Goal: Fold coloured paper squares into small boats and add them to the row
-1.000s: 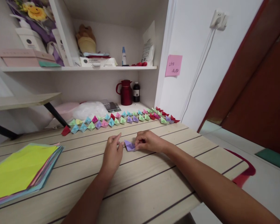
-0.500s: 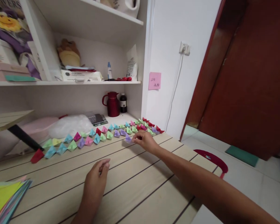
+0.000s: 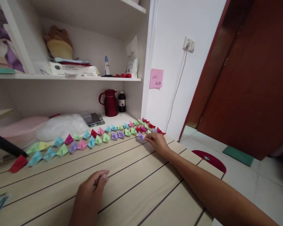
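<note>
The purple paper boat (image 3: 141,135) sits on the wooden table (image 3: 136,188) against the row of coloured paper boats (image 3: 85,141). The right hand (image 3: 158,142) has its fingertips at the boat's side — whether they pinch it cannot be told. The left hand (image 3: 91,193) rests loosely curled and empty. In the shelf niche behind stand a red jug (image 3: 110,103) and a dark bottle (image 3: 121,102) — further left a pink lidded box (image 3: 19,129), contents hidden.
</note>
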{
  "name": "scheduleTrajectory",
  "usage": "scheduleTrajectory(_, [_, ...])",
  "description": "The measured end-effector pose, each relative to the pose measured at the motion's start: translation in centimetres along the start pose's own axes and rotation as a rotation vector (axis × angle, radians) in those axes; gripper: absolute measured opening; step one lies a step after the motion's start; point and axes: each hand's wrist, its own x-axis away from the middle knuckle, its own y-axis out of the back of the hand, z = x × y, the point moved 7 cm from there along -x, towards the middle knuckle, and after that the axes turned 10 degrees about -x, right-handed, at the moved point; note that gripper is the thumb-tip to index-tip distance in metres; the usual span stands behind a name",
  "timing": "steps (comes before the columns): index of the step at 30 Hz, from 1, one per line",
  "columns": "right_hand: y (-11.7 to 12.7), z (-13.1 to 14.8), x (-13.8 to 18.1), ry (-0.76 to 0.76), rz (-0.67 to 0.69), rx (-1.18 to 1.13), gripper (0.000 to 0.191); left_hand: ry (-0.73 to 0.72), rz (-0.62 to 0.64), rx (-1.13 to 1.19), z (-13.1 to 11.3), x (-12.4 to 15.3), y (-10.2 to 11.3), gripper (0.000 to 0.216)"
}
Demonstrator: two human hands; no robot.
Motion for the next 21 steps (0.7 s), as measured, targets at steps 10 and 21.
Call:
scheduleTrajectory(10, [0.3,-1.3,0.2,-0.036,0.026,0.136,0.014,-0.056,0.003,-0.091,-0.7,0.0,0.4,0.027])
scheduleTrajectory(21, [1.1,-2.6,0.2,-0.116,0.008,0.163,0.013,-0.081,-0.012,-0.101,-0.8,0.0,0.3,0.028])
